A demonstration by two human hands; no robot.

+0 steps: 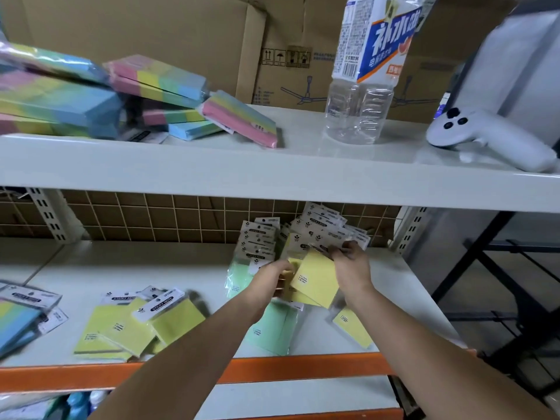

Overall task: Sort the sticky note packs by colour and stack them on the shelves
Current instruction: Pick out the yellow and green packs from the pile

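Note:
On the lower shelf [194, 268], my right hand [353, 265] pinches the header of a yellow sticky note pack [316, 278] lifted above the pile. My left hand [272, 278] grips the left edge of yellow packs just under it. Behind the hands, a leaning stack of green packs [242, 274] and a row of yellow packs [321, 228] rest against the wire grid. A green pack [274, 328] and a yellow pack [353, 327] lie flat near the front. Loose yellow packs [133, 322] lie at the left. Multicolour packs [157, 80] are piled on the upper shelf [272, 174].
An empty clear water bottle [363, 86] and a white handheld controller [485, 140] stand on the upper shelf at the right. Cardboard boxes [151, 31] sit behind. A multicolour pack [18, 319] lies at the lower shelf's far left. The shelf's orange front beam [303, 366] runs below my arms.

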